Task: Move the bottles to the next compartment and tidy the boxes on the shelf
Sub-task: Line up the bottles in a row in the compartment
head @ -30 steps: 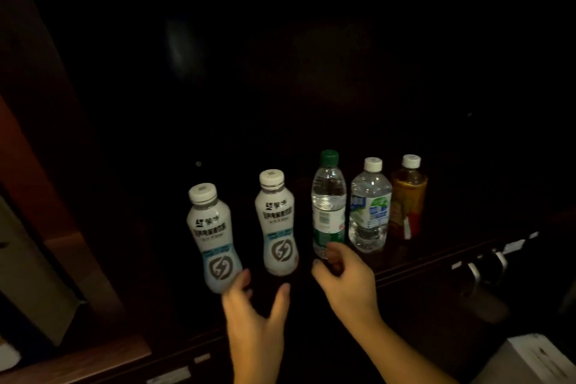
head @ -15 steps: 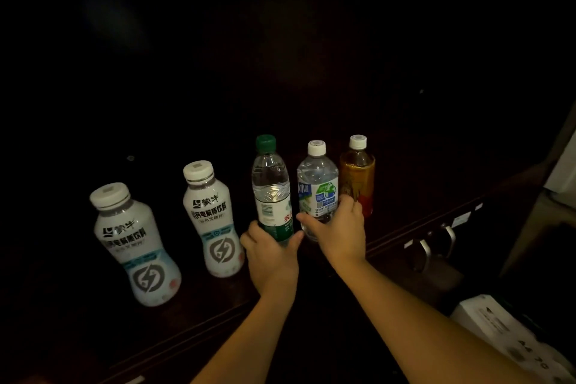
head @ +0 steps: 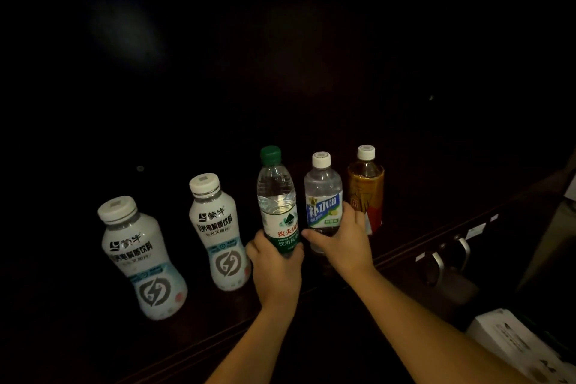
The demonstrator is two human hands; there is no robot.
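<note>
Several bottles stand in a row on a dark wooden shelf (head: pixel 414 246). My left hand (head: pixel 276 271) is wrapped around the base of the green-capped water bottle (head: pixel 276 196). My right hand (head: pixel 343 240) grips the lower part of the clear bottle with a blue label and white cap (head: pixel 322 193). Right of it stands an amber tea bottle (head: pixel 366 187). To the left stand two white drink bottles, one near my left hand (head: pixel 215 227) and one further left (head: pixel 140 256).
The compartment behind the bottles is very dark. Metal drawer handles (head: pixel 448 256) sit below the shelf edge at the right. A white box (head: pixel 514 343) lies at the lower right corner.
Both hands reached forward from in front of the shelf and closed on the two clear bottles. The view has shifted right and come closer.
</note>
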